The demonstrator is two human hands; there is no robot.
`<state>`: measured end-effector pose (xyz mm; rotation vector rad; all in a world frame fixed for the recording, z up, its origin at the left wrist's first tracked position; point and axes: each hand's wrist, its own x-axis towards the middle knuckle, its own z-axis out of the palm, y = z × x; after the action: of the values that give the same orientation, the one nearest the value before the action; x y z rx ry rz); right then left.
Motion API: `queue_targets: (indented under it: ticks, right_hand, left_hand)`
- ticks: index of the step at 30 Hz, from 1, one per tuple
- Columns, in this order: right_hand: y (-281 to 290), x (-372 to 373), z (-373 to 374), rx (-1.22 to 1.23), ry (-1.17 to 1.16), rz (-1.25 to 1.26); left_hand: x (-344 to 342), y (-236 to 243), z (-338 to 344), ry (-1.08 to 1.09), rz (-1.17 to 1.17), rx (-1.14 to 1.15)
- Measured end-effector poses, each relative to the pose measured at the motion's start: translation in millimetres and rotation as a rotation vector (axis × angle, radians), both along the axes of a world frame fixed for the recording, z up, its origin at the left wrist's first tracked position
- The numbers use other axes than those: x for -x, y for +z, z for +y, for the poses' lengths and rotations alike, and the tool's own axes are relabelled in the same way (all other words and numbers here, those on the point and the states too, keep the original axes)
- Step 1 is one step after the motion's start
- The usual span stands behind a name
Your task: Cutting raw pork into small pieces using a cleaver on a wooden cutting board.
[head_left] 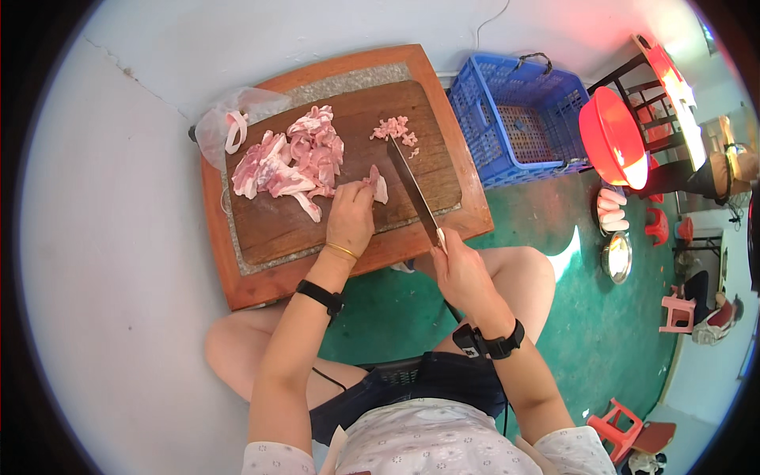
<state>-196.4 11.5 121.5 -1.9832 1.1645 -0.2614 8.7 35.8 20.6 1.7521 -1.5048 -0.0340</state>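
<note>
A wooden cutting board (277, 237) lies on a wood-framed low table (459, 174). Raw pink-and-white meat pieces (313, 146) are piled on its left half; a small heap of chopped meat (392, 128) sits at upper right. My left hand (351, 210) rests on the board with bent fingers on a small strip of meat (379, 187). My right hand (457, 269) grips the handle of a long knife (416, 190). The blade points up and left, its tip at the chopped heap and its edge to the right of the strip.
A plastic bag (218, 131) lies at the table's upper-left corner, beside the wall. At right are a blue crate (514, 119), a red basin (606, 138), wrapped pale rolls (611, 210), a metal bowl (617, 257) and red stools (613, 427). A seated person (716, 317) is at far right.
</note>
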Motion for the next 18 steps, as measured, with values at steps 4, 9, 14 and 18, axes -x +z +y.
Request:
queue_targets:
  ticks: [4,9,14,18]
  right_hand:
    - [15.9,0.1,12.2,-0.098,-0.043,-0.03]
    - [10.8,2.6,27.4,-0.161,-0.121,-0.099]
    - [10.3,1.0,34.6,-0.215,-0.123,-0.104]
    - [10.9,-3.2,39.4,-0.171,-0.094,-0.092]
  left_hand:
    - [-11.7,-2.7,-18.0,0.037,-0.037,0.054]
    - [-31.6,-2.3,-46.8,-0.064,0.032,-0.081]
    - [-30.7,10.3,-60.2,0.066,0.162,-0.497]
    - [-24.1,8.7,-40.4,0.177,0.077,-0.117]
